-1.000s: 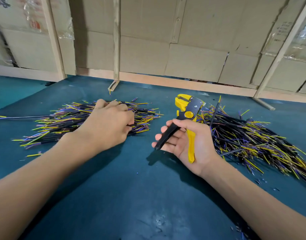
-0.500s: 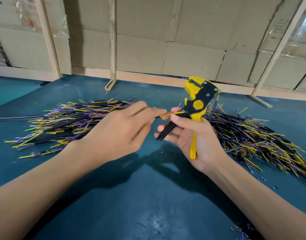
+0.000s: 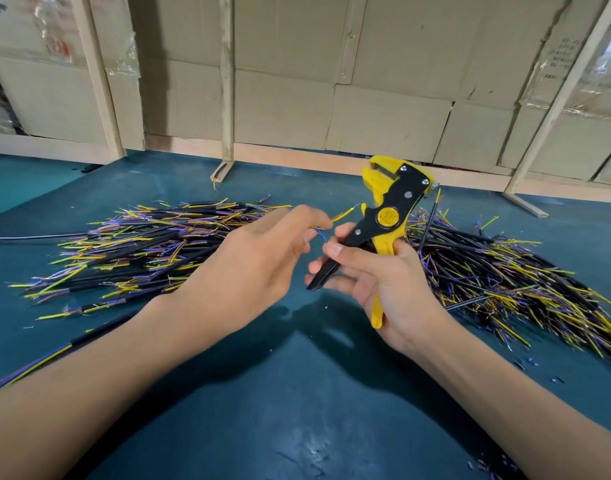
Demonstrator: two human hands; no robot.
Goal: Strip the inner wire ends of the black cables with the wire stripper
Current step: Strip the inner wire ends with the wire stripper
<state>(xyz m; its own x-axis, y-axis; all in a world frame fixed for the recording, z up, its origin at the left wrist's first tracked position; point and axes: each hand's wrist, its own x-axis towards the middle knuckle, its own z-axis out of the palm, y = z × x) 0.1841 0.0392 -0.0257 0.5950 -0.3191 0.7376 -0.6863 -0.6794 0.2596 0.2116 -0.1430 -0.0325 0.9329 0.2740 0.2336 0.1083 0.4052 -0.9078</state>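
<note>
One thin, floppy yellow wire (image 3: 343, 214) sits pinched in my left hand (image 3: 252, 261) fingers near its tip, while my right hand (image 3: 376, 278) grips the light wire stripper (image 3: 383, 216) handles.

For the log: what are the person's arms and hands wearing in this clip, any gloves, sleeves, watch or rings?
Nothing visible. The left hand and the right hand are bare, with no gloves. Both forearms are uncovered right down to the frame edge, so no sleeves show. No watch, wristband or bracelet sits on either wrist, and no rings show on the visible fingers. The nails in view look short and unpainted.
</note>
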